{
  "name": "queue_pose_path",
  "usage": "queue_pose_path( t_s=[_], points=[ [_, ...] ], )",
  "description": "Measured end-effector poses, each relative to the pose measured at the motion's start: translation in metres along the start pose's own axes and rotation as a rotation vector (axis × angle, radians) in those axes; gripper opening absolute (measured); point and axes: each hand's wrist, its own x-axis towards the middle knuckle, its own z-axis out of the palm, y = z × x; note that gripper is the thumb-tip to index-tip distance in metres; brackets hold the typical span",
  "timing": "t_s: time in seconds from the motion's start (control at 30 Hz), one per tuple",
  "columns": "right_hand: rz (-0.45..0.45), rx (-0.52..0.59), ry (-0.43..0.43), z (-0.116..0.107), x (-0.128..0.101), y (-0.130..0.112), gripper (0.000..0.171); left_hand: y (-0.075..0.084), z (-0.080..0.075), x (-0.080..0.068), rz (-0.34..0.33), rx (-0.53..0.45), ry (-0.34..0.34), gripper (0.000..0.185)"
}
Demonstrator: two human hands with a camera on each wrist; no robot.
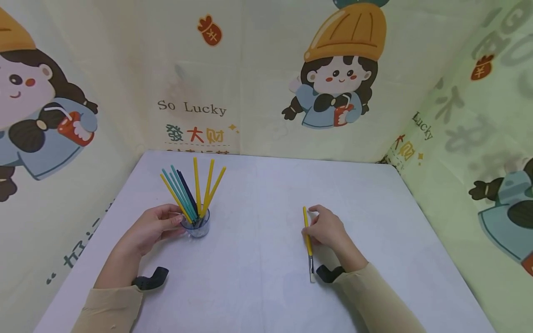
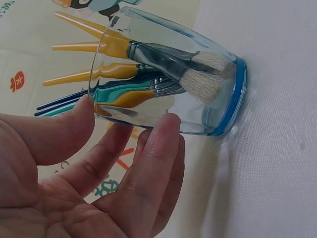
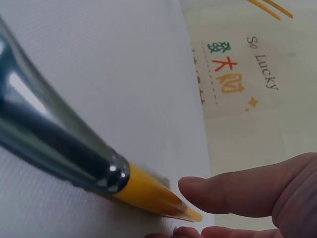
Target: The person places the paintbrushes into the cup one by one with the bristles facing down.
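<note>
A clear glass [image 1: 195,231] with a blue base stands upright at the left of the table, holding several paintbrushes [image 1: 183,196] bristles down. Their handles are yellow, teal and dark blue. My left hand [image 1: 156,226] is at the glass's left side, its relaxed thumb and fingertips touching or nearly touching the wall and rim, as the left wrist view shows [image 2: 104,193]. To the right, my right hand [image 1: 329,229] pinches the yellow handle of a single flat paintbrush [image 1: 309,245] low at the tabletop. Its pale bristles point toward me. The right wrist view shows its thumb [image 3: 223,193] against the handle.
A white cloth-covered table [image 1: 258,268] lies under both hands. Cream curtains [image 1: 258,92] printed with cartoon figures and lettering surround its back and sides. Black straps with protruding parts [image 1: 151,280] sit at both wrists, close above the tabletop.
</note>
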Motion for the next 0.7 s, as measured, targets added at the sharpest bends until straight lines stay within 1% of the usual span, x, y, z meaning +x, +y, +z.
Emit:
queue_pose_path(
  t_s=[0.2, 0.3, 0.5, 0.7],
  points=[
    [-0.038, -0.062, 0.016, 0.0030, 0.0024, -0.0013, 0.066, 0.0001, -0.0007, -0.0005, 0.000, -0.008, -0.005, 0.049],
    [-0.039, -0.057, 0.009, 0.0024, 0.0027, -0.0010, 0.064, 0.0001, -0.0004, 0.0002, 0.001, -0.008, -0.008, 0.050],
    [-0.040, 0.029, -0.010, 0.0020, 0.0032, -0.0025, 0.064, 0.0004, 0.0006, -0.0001, -0.015, -0.021, 0.001, 0.050],
    [-0.075, 0.195, 0.001, 0.0077, 0.0080, -0.0036, 0.065, 0.0007, 0.0004, -0.0006, -0.024, -0.046, 0.000, 0.050]
  ],
)
